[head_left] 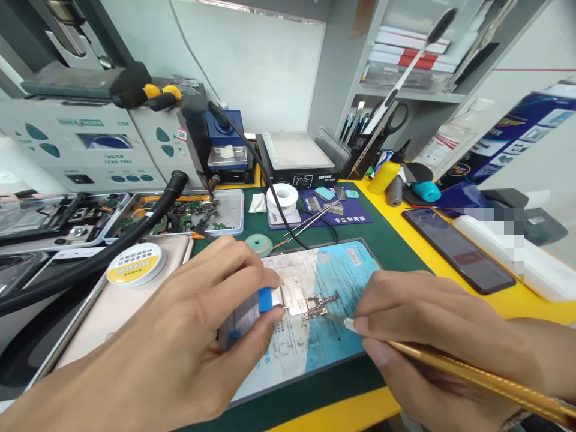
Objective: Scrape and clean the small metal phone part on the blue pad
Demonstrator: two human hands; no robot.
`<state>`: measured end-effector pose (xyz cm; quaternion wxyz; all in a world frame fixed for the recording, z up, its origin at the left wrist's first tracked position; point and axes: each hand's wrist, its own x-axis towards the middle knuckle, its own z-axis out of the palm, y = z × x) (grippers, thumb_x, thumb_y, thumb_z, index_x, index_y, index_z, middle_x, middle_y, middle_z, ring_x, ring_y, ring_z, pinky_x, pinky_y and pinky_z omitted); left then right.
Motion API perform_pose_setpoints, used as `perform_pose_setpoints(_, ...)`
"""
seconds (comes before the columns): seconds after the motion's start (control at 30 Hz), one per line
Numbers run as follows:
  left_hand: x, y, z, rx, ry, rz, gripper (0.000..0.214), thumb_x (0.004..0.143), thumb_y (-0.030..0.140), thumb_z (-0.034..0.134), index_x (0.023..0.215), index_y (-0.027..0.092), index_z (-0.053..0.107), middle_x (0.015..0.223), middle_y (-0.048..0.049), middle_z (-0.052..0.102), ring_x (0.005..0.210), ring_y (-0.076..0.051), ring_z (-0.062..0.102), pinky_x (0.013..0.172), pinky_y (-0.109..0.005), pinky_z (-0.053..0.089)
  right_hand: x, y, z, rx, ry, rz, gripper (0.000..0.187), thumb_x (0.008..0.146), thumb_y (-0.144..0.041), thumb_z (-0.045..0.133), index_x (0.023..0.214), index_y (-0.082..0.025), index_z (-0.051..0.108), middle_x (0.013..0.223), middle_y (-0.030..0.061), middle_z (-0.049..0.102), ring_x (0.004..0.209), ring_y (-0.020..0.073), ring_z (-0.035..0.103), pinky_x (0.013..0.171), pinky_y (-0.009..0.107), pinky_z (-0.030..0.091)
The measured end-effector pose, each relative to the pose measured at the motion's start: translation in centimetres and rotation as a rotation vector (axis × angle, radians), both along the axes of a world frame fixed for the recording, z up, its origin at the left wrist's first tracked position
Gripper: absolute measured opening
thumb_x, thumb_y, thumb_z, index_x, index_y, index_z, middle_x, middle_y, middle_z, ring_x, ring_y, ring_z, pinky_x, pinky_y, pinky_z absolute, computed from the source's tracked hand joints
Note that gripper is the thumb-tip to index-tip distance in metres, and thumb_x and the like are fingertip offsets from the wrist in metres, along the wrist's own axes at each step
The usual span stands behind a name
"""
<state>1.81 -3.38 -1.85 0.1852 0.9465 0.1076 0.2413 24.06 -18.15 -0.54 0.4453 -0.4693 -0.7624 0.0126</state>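
Note:
My left hand (189, 324) is closed, thumb and forefinger pinching the left end of a small phone circuit board (311, 305), where a blue piece (266, 300) shows beside a silver shield (296, 298). The board lies on a worn white and blue pad (346, 270). Gripped in my right hand (418, 318) is a thin craft knife (477, 378) with a gold textured handle. Its narrow blade points left, at the board's right part; I cannot tell whether the tip touches. My fingers hide some of the board's left end.
Behind the pad lie tweezers (312, 219), a white solder spool (282, 197) and a green disc (258, 244). A black hose (157, 213) crosses on the left, above a tray of circuit parts (229, 210). A phone (459, 249) lies on the right. A hot plate (299, 153) stands behind.

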Motion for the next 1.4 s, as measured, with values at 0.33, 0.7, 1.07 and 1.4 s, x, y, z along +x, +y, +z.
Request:
perform_pose_setpoints(0.33, 0.1, 0.0, 0.0, 0.003, -0.007, 0.002, 0.017, 0.101, 0.017, 0.060, 0.114, 0.028, 0.062, 0.109, -0.0014, 0.062, 0.100, -0.017, 0.059, 0.079, -0.028, 0.051, -0.2, -0.7, 0.7, -0.051, 0.060, -0.117, 0.028, 0.076, 0.002, 0.064, 0.088, -0.022, 0.071, 0.065, 0.0032, 0.074, 0.053, 0.0192, 0.072, 0.049, 0.029, 0.061)
perform_pose_setpoints(0.7, 0.0, 0.2, -0.1, -0.009, 0.004, -0.009, 0.016, 0.100, 0.017, 0.061, 0.113, 0.027, 0.062, 0.108, -0.0017, 0.061, 0.100, -0.017, 0.057, 0.079, -0.029, 0.051, 0.1, -0.8, -0.1, -0.089, 0.017, -0.039, 0.030, 0.077, 0.002, 0.068, 0.097, -0.020, 0.072, 0.074, 0.0046, 0.078, 0.062, 0.0195, 0.076, 0.058, 0.029, 0.064)
perform_pose_setpoints(1.07, -0.2, 0.1, -0.1, 0.003, -0.005, -0.007, 0.015, 0.101, 0.018, 0.060, 0.113, 0.028, 0.061, 0.108, -0.0015, 0.060, 0.099, -0.018, 0.056, 0.078, -0.030, 0.050, 0.1, -1.3, -0.3, -0.108, -0.008, -0.082, 0.034, 0.079, 0.000, 0.068, 0.102, -0.024, 0.073, 0.079, 0.0040, 0.080, 0.068, 0.0221, 0.079, 0.061, 0.032, 0.067)
perform_pose_setpoints(1.4, 0.0, 0.2, 0.1, 0.003, 0.012, -0.017, 0.016, 0.100, 0.018, 0.061, 0.114, 0.027, 0.061, 0.108, -0.0012, 0.061, 0.100, -0.017, 0.056, 0.080, -0.029, 0.050, 0.6, -1.2, 0.1, -0.126, 0.024, -0.066, 0.031, 0.077, 0.000, 0.072, 0.100, -0.021, 0.073, 0.079, 0.0049, 0.080, 0.069, 0.0213, 0.079, 0.064, 0.029, 0.067)
